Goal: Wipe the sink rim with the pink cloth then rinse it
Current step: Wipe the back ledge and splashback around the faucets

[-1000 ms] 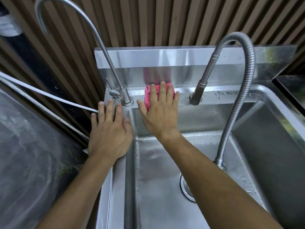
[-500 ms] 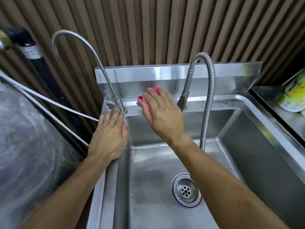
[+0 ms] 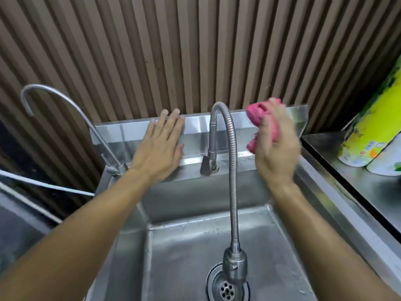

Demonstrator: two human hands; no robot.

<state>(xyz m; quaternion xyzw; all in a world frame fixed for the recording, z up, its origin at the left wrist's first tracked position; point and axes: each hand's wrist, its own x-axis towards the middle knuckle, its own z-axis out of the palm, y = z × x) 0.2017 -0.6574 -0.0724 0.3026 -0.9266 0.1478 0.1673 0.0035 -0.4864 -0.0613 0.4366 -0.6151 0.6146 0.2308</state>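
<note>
The pink cloth [image 3: 261, 122] is bunched up in my right hand [image 3: 276, 153], which holds it in the air above the back right part of the steel sink rim [image 3: 243, 158], right of the flexible tap. My left hand [image 3: 161, 146] is open with fingers spread, lifted in front of the steel backsplash [image 3: 195, 124], left of the tap. The flexible tap [image 3: 231, 170] arches from the back rim down over the drain [image 3: 226, 290]. No water runs from it.
A thin gooseneck tap [image 3: 65, 109] stands at the back left corner. A white hose [image 3: 43, 185] runs off to the left. On the steel counter [image 3: 358, 183] to the right stand yellow-green wrapped rolls [image 3: 373, 131]. Slatted wall behind.
My right hand lifted the cloth off the back rim and carried it right, past the flexible tap. My left hand left the rim by the thin tap and rose toward the backsplash.
</note>
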